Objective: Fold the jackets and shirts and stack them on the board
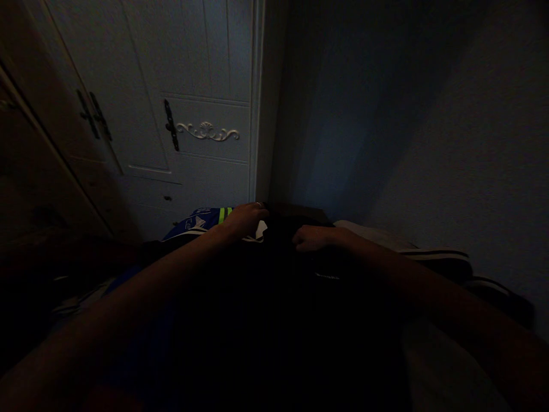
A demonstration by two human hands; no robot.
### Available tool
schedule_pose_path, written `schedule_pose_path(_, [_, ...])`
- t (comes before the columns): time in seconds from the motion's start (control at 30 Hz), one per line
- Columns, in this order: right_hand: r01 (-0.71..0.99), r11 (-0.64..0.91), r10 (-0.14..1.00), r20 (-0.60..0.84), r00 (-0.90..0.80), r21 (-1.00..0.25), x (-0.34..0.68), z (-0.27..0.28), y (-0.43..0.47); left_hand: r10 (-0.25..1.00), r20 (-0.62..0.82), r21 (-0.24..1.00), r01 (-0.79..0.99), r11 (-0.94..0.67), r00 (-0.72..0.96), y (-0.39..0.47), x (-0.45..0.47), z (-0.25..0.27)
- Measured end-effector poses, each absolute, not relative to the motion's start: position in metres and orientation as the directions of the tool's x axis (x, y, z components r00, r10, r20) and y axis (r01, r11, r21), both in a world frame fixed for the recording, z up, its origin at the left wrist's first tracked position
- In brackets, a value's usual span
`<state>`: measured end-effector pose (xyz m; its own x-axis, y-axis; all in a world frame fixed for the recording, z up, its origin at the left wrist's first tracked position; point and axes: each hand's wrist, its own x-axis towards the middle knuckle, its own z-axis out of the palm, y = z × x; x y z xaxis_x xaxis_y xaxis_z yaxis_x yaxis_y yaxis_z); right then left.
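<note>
A black garment, very dark in this light, spreads out in front of me with small pale lettering on its right part. At its far edge my left hand, wearing a ring, is closed on the cloth. A small white patch shows just under those fingers. My right hand is curled closed on the same garment, a short way to the right. Shadow hides the fingertips of both hands and most of the garment's outline.
Beyond the left hand lies a blue item with white and yellow-green stripes. Pale cloth and a dark striped piece lie to the right. A white wardrobe with dark handles stands behind, beside a wall.
</note>
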<state>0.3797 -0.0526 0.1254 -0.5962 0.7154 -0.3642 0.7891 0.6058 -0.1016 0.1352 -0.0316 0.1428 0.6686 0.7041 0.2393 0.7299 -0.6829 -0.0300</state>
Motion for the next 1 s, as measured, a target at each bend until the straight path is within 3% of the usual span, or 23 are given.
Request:
schedule_pose_path(0.1, [0.827,0.435,0.673,-0.482,-0.561,-0.355,0.379,0.126,-0.048,0.684,0.286,-0.054,0.724,-0.688,0.671,-0.033,0.140,0.150])
schedule_pose_path(0.27, [0.872,0.296,0.635,-0.601,-0.485,-0.391,0.370,0.105,-0.043,0.674,0.262,-0.094,0.713,-0.695,0.691,-0.038,0.150,0.156])
schedule_pose_path(0.33, [0.870,0.293,0.648,-0.586,-0.486,-0.398,0.375,0.103,-0.048,0.705,0.230,-0.040,0.730,-0.682,0.671,-0.036,0.148,0.156])
schedule_pose_path(0.47, [0.807,0.286,0.669,-0.495,-0.554,-0.517,0.411,0.115,-0.069,0.760,0.215,0.202,0.733,-0.649,0.614,-0.025,0.135,0.152])
schedule_pose_path(0.53, [0.821,0.289,0.688,-0.490,-0.535,-0.492,0.433,0.123,-0.081,0.725,0.185,0.215,0.693,-0.688,0.663,-0.022,0.133,0.151])
schedule_pose_path(0.63, [0.887,0.347,0.762,-0.459,-0.456,-0.305,0.452,0.127,-0.093,0.660,0.074,0.060,0.657,-0.751,0.748,-0.027,0.140,0.154])
schedule_pose_path(0.77, [0.874,0.466,0.796,-0.364,-0.483,-0.139,0.450,0.127,-0.096,0.713,-0.036,-0.080,0.709,-0.701,0.700,-0.045,0.174,0.168])
schedule_pose_path(0.87, [0.828,0.543,0.774,-0.300,-0.558,-0.143,0.444,0.136,-0.097,0.663,0.064,-0.097,0.666,-0.740,0.746,-0.048,0.210,0.174])
schedule_pose_path(1.0, [0.838,0.473,0.781,-0.312,-0.541,-0.271,0.443,0.156,-0.106,0.459,0.149,0.048,0.457,-0.888,0.876,-0.029,0.261,0.155])
